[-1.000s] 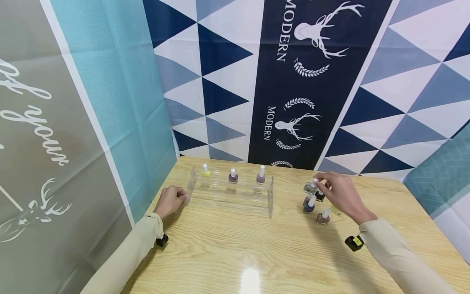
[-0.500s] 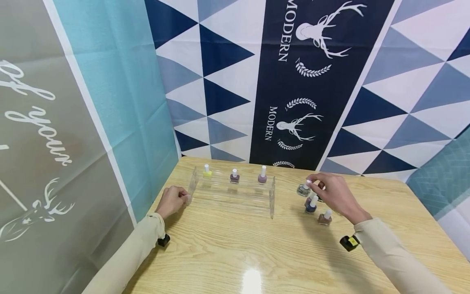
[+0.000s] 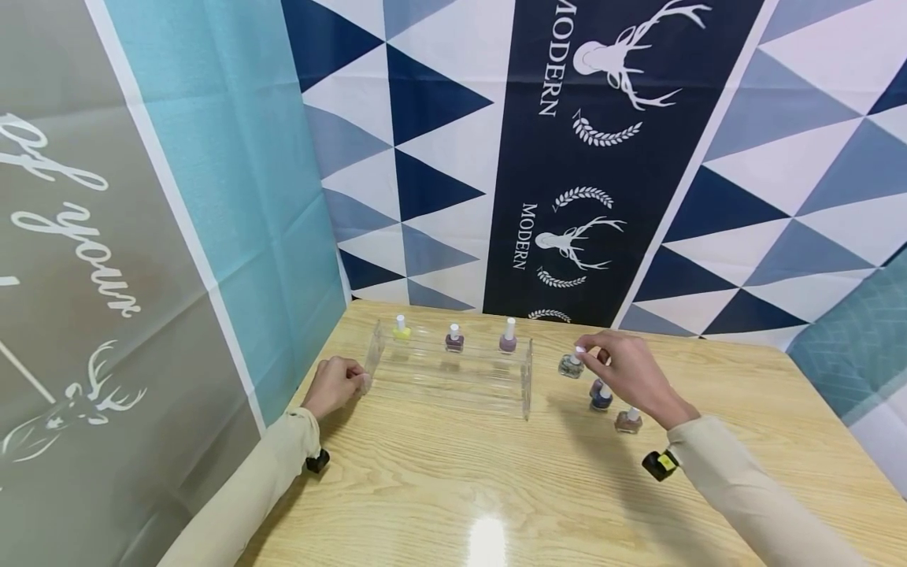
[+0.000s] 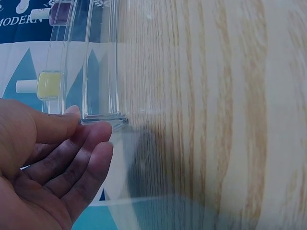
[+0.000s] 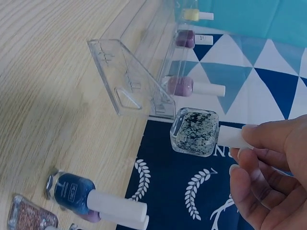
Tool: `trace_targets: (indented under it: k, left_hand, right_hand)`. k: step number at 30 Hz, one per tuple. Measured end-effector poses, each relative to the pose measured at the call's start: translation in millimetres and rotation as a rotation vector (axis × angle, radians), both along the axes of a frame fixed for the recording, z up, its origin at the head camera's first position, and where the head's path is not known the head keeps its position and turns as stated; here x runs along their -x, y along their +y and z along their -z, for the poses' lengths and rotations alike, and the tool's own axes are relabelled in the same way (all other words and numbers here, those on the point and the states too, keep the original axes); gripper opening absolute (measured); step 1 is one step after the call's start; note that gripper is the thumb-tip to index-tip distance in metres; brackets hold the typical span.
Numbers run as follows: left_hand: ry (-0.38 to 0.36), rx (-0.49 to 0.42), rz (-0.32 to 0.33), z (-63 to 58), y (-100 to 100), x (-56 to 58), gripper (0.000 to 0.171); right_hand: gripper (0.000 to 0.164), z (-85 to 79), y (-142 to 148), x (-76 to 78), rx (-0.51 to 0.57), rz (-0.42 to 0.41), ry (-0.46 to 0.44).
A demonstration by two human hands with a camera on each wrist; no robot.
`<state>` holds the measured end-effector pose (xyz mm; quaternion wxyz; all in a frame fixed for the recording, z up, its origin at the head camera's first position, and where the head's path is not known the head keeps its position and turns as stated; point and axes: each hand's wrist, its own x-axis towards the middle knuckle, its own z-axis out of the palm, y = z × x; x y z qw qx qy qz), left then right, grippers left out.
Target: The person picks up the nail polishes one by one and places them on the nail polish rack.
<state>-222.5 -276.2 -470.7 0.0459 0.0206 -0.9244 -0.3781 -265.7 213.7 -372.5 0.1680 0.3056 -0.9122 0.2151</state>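
**Speckled bottle held by its cap near a clear rack**

At the left, the person's left hand reaches in beside the left edge of a wood-grain tabletop. Its grip is closed, thumb and fingers pinching the rack's left end panel, probably to keep so light a stand from sliding.

The rack stands towards the tabletop's back-left corner, its stepped tiers facing the person. Along its top tier, left to right, stand a yellow bottle, a plum bottle and a mauve bottle. They are upright and well apart, which seems to leave each cap easy to reach.

Right of the rack, near it but not touching in the head view, is the speckled bottle. It appears to be off the tabletop. The right hand has its grip together on the white cap, likely because the cap is slim enough to pinch and leaves the glass uncovered.

Further right, loose bottles sit on the tabletop, set in from its back edge: a blue bottle with a purple one partly behind it, then a brown bottle. The right hand may hide more.
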Motion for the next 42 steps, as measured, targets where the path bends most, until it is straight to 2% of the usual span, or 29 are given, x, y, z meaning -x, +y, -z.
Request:
trace_targets:
  k: [12, 25, 42]
  left_hand:
    - [-0.014, -0.025, -0.006, -0.1, 0.5, -0.6, 0.013]
    - [-0.001, -0.029, -0.004, 0.4, 0.6, -1.4, 0.013]
    - [-0.010, -0.027, -0.001, -1.9, 0.9, -2.5, 0.015]
  right_hand:
    - [0.010, -0.1, -23.4, 2.6, -0.004, -0.052, -0.054]
    - [0.007, 3.2, -44.3, 4.8, 0.035, -0.098, -0.009]
    - [0.006, 6.8, -64.2, 7.8, 0.038, -0.148, -0.013]
